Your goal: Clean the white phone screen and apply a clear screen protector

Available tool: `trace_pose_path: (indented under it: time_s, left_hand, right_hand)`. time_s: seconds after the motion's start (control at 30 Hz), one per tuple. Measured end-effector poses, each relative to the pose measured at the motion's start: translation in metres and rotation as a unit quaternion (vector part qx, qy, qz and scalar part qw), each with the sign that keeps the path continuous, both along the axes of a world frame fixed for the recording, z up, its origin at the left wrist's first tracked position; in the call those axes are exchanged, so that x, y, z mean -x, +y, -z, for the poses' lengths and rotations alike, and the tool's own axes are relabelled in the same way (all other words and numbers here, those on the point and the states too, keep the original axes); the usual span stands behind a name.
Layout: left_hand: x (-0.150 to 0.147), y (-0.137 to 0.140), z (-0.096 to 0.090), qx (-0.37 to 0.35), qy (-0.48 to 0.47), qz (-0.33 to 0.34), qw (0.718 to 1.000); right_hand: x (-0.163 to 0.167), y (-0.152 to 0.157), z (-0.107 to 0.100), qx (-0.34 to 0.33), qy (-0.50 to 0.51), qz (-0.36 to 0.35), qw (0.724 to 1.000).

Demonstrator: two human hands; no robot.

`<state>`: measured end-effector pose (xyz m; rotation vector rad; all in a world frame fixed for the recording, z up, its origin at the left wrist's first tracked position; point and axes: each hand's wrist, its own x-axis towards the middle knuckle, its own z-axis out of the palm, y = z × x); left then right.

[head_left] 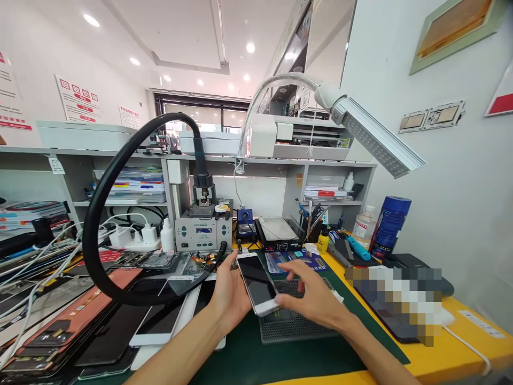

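A white smartphone (258,283) with a dark screen lies tilted in my left hand (230,294), screen up. My left fingers pass behind it and the thumb runs along its left edge. To its right is my right hand (315,299), fingers curved and spread apart. The right thumb tip is at the phone's lower right edge; whether it touches I cannot tell. Beneath both hands, a grey perforated mat (296,326) rests on a green work mat (240,358).
Phones and parts, among them a black phone (116,334), are piled at left. A thick black hose (90,224) arches from a rework station (202,235). A heating plate (278,230) stands behind. At right are a blue can (390,227) and a bottle (364,222); an LED lamp (380,136) hangs above.
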<state>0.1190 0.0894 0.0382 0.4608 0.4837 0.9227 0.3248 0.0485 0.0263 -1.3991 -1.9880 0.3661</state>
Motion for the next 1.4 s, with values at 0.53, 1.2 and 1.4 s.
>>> trace_pose_path:
  time_s: [0.53, 1.2, 1.4]
  left_hand:
    - [-0.008, -0.007, 0.01, 0.004, 0.005, -0.017, 1.0]
    - [0.017, 0.031, 0.022, -0.207, 0.488, -0.009, 0.848]
    - [0.021, 0.031, 0.023, -0.269, 0.59, -0.019, 0.761]
  right_hand:
    - [0.013, -0.009, 0.015, 0.041, -0.051, -0.001, 0.998]
    - [-0.025, 0.001, -0.016, 0.142, -0.14, -0.135, 0.971]
    - [-0.028, 0.009, -0.026, 0.157, -0.178, -0.152, 0.96]
